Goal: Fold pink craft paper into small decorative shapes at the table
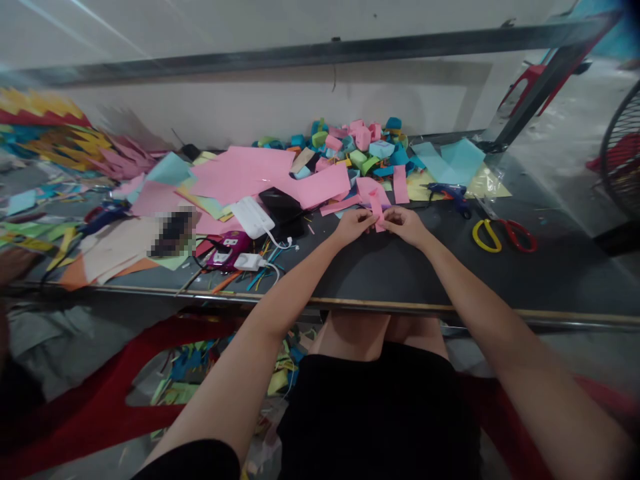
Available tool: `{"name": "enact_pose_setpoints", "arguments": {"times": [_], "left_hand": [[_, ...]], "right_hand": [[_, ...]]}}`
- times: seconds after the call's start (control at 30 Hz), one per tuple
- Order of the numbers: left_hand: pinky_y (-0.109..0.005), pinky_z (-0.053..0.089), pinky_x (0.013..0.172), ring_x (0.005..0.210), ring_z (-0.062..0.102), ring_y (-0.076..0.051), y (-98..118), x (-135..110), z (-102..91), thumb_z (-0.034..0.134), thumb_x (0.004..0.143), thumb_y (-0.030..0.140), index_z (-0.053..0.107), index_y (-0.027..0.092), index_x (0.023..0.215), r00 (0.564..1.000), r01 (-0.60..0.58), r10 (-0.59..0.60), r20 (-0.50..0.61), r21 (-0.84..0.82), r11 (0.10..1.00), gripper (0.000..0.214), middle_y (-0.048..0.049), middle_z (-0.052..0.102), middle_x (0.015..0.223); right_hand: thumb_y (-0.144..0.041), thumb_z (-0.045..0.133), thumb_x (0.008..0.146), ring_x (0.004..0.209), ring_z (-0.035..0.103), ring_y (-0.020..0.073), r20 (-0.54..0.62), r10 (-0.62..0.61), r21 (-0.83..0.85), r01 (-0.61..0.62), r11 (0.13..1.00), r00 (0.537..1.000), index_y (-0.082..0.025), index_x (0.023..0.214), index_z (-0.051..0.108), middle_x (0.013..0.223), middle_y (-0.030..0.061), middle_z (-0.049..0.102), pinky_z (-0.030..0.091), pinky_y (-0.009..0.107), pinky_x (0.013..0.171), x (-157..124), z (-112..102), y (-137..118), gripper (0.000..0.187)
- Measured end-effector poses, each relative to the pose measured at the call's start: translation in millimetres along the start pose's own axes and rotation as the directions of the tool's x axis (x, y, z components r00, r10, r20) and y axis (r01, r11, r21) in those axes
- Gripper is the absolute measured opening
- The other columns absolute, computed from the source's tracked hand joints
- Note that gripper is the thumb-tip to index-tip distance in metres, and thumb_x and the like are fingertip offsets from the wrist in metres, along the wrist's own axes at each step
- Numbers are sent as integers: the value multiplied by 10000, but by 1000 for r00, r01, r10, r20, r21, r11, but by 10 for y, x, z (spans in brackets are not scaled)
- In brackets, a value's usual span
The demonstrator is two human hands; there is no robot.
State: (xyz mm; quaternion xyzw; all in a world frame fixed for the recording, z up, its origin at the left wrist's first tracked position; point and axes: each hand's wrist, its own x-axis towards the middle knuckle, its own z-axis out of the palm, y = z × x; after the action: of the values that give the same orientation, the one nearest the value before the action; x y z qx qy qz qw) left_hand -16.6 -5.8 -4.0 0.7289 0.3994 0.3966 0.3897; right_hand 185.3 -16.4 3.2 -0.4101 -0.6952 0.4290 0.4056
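A narrow pink paper strip (378, 204) stands between my two hands above the dark tabletop. My left hand (354, 225) pinches its lower left side, and my right hand (406, 225) grips its lower right side. The fingers of both hands are bent and hide part of the strip's lower end. Just behind it lie more pink paper pieces, one of them a short upright-lying strip (401, 185). A heap of small folded paper shapes (363, 138) in pink, green, blue and yellow sits farther back against the wall.
Right of my hands lie a blue glue gun (450, 191) and scissors (511, 235) with yellow and red handles. To the left are large pink sheets (245, 175), a purple power strip (229, 249), a white power bank (253, 217) and cables. Another person's hand (20, 263) shows at far left.
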Motion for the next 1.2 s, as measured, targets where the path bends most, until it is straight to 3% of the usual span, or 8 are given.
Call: {"name": "enact_pose_setpoints", "arguments": {"times": [0.4,0.6,0.77,0.97,1.2], "left_hand": [[-244,414,555,510,512,-70,65,-18,15,702,871,494,623,167,683,1000,0,1,14,-86,996,385,16,601,606],[-244,419,570,527,527,-70,31,-12,23,687,900,406,627,154,718,999,18,-15,31,-117,993,316,17,601,633],[-246,419,550,527,527,-76,-3,12,31,697,892,446,625,164,816,999,16,-10,34,-181,983,301,14,613,686],[-240,405,563,520,505,-70,3,8,16,645,912,488,595,170,694,1000,21,-19,14,-104,994,389,9,617,647],[-242,406,575,514,522,-76,-9,9,1,672,892,474,639,160,684,999,7,-5,32,-68,998,378,8,618,602]], "right_hand": [[-565,773,737,618,568,157,54,42,-44,-40,998,998,-208,768,612,711,28,628,470,351,641,31,-39,56,392],[-665,762,714,570,541,142,113,64,-59,-58,997,992,-200,694,631,666,37,649,456,336,611,20,-44,-60,483],[-654,770,724,574,552,145,137,58,-44,-52,998,989,-198,683,649,657,48,665,481,346,639,10,-59,-100,474],[-650,776,701,613,577,158,76,55,-36,-52,998,996,-200,766,649,691,39,659,483,345,636,-6,-26,-50,472],[-656,783,658,615,599,181,85,53,-39,-50,998,995,-220,701,600,661,42,666,492,373,662,13,-43,22,475]]}}
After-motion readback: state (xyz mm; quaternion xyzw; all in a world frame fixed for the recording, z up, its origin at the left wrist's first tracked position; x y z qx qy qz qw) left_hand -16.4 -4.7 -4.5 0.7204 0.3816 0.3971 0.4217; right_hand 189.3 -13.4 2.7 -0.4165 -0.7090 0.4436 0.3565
